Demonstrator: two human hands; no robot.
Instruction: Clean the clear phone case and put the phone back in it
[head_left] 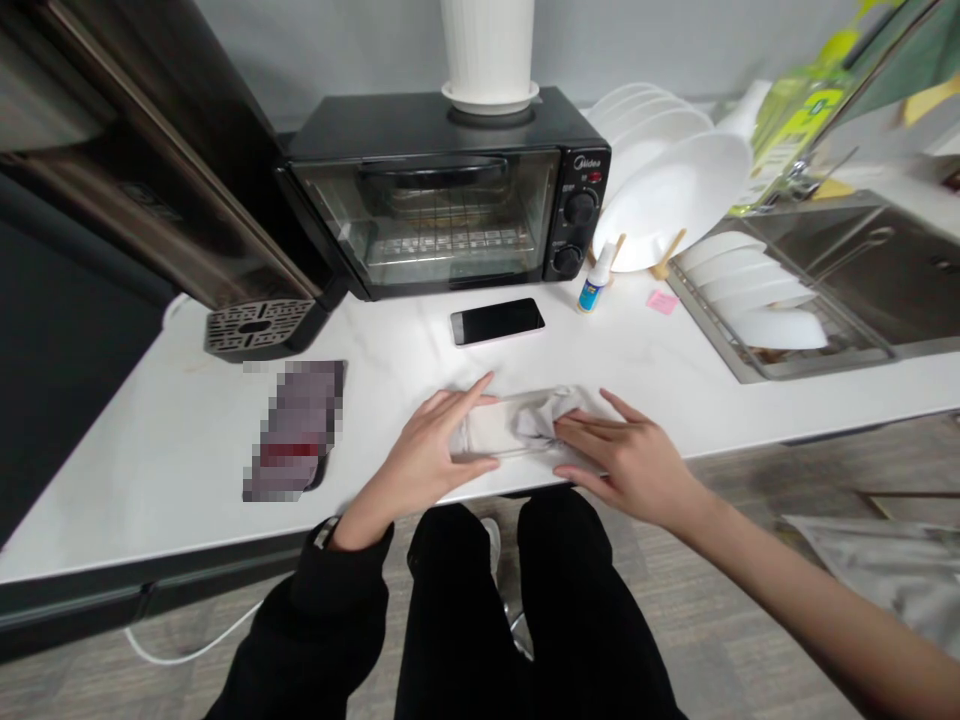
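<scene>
A clear phone case [493, 428] lies on the white countertop near its front edge. Its left end is gripped by my left hand [429, 440], with thumb and index finger along its two long sides. My right hand [631, 455] presses a crumpled light grey cloth [546, 418] into the case's right half. The fingertips of that hand are partly buried in the cloth. Beyond the case lies a phone [498, 323] with a dark screen. A small spray bottle [592, 285] with a blue label stands to the right of the phone.
A black toaster oven [450, 225] stands at the back with a white pot [491, 50] on top. Left are a drinks dispenser [259, 325] and a blurred-out flat item [296, 430]. Right are white plates [671, 195], a pink note [662, 301], a dish rack [840, 368] and a sink [885, 260].
</scene>
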